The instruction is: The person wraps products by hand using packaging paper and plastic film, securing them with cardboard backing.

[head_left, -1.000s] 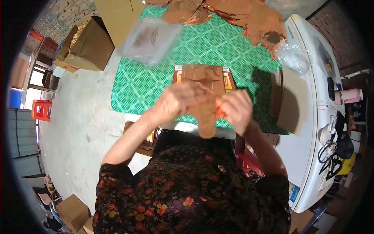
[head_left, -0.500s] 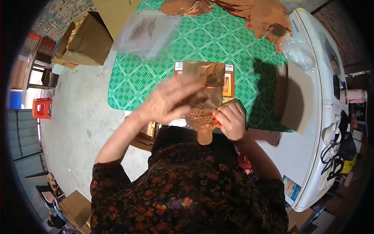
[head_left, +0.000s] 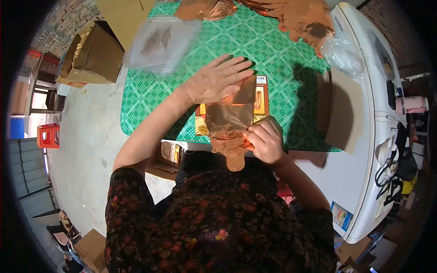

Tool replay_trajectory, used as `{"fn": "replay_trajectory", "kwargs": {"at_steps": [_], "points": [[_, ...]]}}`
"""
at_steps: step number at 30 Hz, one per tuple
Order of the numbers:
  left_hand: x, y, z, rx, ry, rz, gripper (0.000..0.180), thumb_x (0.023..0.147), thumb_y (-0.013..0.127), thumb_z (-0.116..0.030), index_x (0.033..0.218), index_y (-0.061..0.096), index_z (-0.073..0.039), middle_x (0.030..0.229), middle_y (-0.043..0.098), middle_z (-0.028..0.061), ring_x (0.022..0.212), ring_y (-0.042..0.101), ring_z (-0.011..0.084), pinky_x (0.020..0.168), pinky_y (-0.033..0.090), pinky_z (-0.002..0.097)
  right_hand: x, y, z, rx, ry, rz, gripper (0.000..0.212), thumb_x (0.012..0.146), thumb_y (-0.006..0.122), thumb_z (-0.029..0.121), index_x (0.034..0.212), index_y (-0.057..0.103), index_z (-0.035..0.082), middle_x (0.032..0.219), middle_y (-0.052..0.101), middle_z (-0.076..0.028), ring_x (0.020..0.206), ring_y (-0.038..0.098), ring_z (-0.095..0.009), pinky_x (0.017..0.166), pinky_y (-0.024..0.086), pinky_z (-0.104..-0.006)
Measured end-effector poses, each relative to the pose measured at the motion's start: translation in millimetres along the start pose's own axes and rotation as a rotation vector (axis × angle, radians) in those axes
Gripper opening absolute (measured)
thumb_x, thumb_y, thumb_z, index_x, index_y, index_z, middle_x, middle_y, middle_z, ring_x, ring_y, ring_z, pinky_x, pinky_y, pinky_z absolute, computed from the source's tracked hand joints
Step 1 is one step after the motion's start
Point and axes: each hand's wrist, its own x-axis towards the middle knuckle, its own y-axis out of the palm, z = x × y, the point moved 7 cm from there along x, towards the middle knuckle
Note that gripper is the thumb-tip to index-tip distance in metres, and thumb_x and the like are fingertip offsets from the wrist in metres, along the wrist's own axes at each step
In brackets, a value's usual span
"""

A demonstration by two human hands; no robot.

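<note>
- At the left, a red stool [head_left: 48,136] is seen on the pale floor [head_left: 86,154].
- Beyond it, at the far left, an open cardboard box [head_left: 98,57] is placed.
- The table is covered by a green checked cloth [head_left: 157,107]; at its far left, a clear plastic packet [head_left: 159,43] is laid.
- The left hand [head_left: 218,81] is spread flat over the far end of a coppery bag [head_left: 230,117], laid on a printed box [head_left: 261,98] at the table's near middle.
- The bag's near right edge is pinched by the right hand [head_left: 265,141], apart from the left.
- Far right, coppery sheets [head_left: 296,18] are heaped.
- At the right, a cardboard panel [head_left: 346,111] is backed by a white refrigerator [head_left: 366,123].
</note>
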Motion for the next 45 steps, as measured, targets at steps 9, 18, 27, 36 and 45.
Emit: {"fn": "replay_trajectory", "kwargs": {"at_steps": [9, 18, 27, 36, 45], "points": [[-3.2, 9.7, -9.8, -0.033, 0.016, 0.059, 0.06, 0.111, 0.042, -0.046, 0.164, 0.041, -0.017, 0.171, 0.037, 0.0051, 0.158, 0.033, 0.0251, 0.132, 0.021, 0.0507, 1.0, -0.6, 0.4, -0.003, -0.001, 0.016, 0.018, 0.077, 0.075, 0.004, 0.095, 0.076, 0.005, 0.094, 0.068, -0.006, 0.091, 0.066, -0.027, 0.082, 0.054, -0.0402], [-2.2, 10.9, -8.6, -0.07, 0.024, 0.072, 0.06, 0.112, 0.04, -0.05, 0.162, 0.045, -0.017, 0.172, 0.036, 0.0052, 0.159, 0.032, 0.0254, 0.132, 0.019, 0.0519, 1.2, -1.4, 3.1, -0.043, -0.055, -0.02, 0.018, 0.074, 0.078, 0.007, 0.091, 0.07, 0.006, 0.11, 0.068, -0.007, 0.107, 0.065, -0.029, 0.091, 0.052, -0.043], [-1.2, 6.0, -16.6, -0.007, 0.061, 0.101, 0.061, 0.11, 0.043, -0.046, 0.164, 0.041, -0.015, 0.172, 0.035, 0.0063, 0.161, 0.028, 0.0258, 0.133, 0.018, 0.0518, 5.6, -3.2, 5.0, -0.019, -0.053, 0.011, 0.013, 0.08, 0.074, 0.007, 0.092, 0.067, 0.005, 0.124, 0.071, -0.011, 0.121, 0.066, -0.03, 0.105, 0.049, -0.0525], [-2.9, 10.1, -24.7, -0.088, 0.098, 0.118, 0.074, 0.097, 0.059, -0.03, 0.166, 0.036, -0.011, 0.174, 0.032, 0.0071, 0.162, 0.027, 0.0248, 0.134, 0.019, 0.0498, 3.1, -0.8, 4.7, -0.051, -0.051, 0.013, 0.011, 0.083, 0.072, 0.008, 0.092, 0.067, 0.006, 0.121, 0.071, -0.011, 0.12, 0.066, -0.028, 0.107, 0.049, -0.0529], [-7.2, 13.0, -35.9, -0.196, 0.052, 0.148, 0.063, 0.11, 0.044, -0.034, 0.168, 0.034, -0.013, 0.175, 0.031, 0.0061, 0.162, 0.027, 0.0243, 0.134, 0.016, 0.0498, 4.3, -3.1, 5.1, -0.042, -0.038, 0.012, 0.01, 0.081, 0.073, 0.006, 0.09, 0.069, 0.004, 0.121, 0.073, -0.01, 0.118, 0.068, -0.028, 0.105, 0.051, -0.0524]]}}
